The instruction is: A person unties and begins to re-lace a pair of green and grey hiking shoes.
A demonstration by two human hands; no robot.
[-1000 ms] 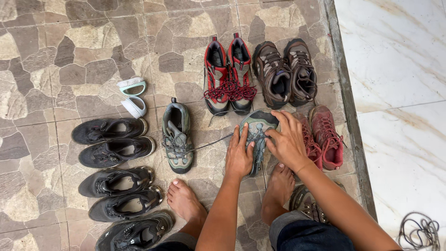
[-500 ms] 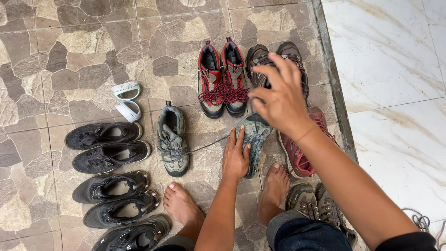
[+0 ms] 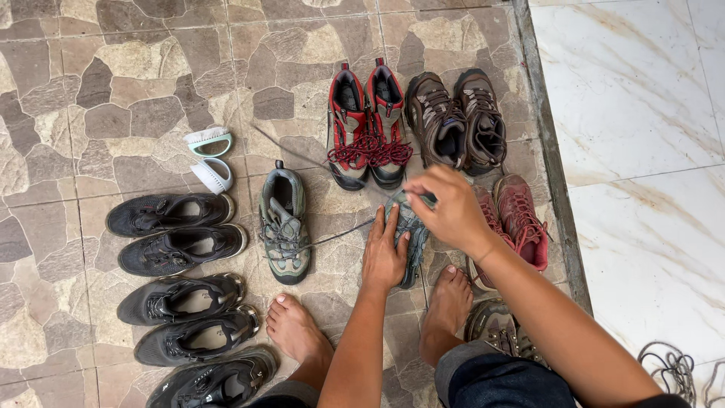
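Grey-green, the shoe (image 3: 408,227) lies on the stone floor (image 3: 151,91) just ahead of the bare feet, pinned flat by the left hand (image 3: 384,257). The right hand (image 3: 451,208) has its fingers (image 3: 423,198) pinched shut on a lace (image 3: 332,238) at the shoe's top. Too hard a tug could slip it from the eyelets or drag the shoe sideways.

Stone-patterned tile floor (image 3: 136,68): shoe pairs (image 3: 370,128), two brushes (image 3: 210,157).

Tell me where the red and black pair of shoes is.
In the head view, the red and black pair of shoes stands top centre on the stone floor, directly left of the brown hiking shoes, above the right hand.
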